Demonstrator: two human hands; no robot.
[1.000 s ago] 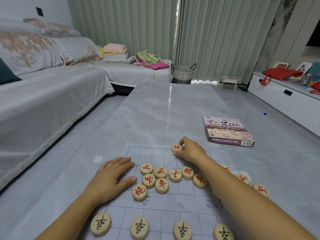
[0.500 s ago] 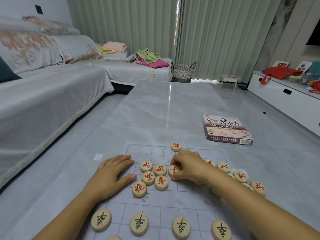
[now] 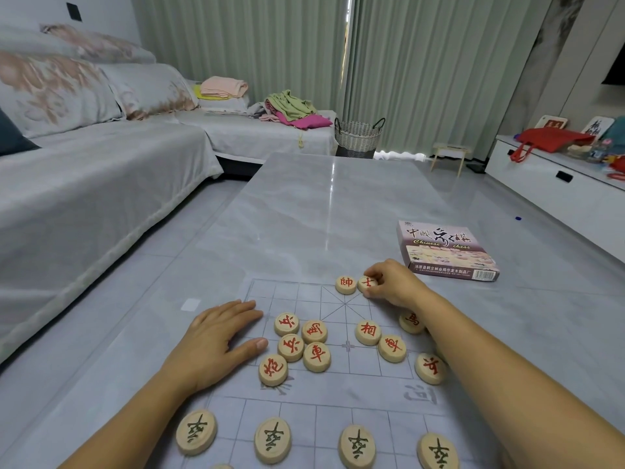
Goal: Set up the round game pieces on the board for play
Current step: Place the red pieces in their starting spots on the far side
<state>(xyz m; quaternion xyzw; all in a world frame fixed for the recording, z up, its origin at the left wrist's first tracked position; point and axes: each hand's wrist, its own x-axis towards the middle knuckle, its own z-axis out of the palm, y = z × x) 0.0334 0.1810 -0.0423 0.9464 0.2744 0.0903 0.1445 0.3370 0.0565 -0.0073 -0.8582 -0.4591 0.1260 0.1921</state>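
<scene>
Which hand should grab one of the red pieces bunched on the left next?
Left, probably. The left hand lies open and empty, its thumb right beside the bunch of red pieces. The right hand is busy pinching a red piece at the far edge of the board.

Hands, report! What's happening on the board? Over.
Left hand flat on board edge. Right hand pinches red piece on far row. Nothing in the way.
</scene>
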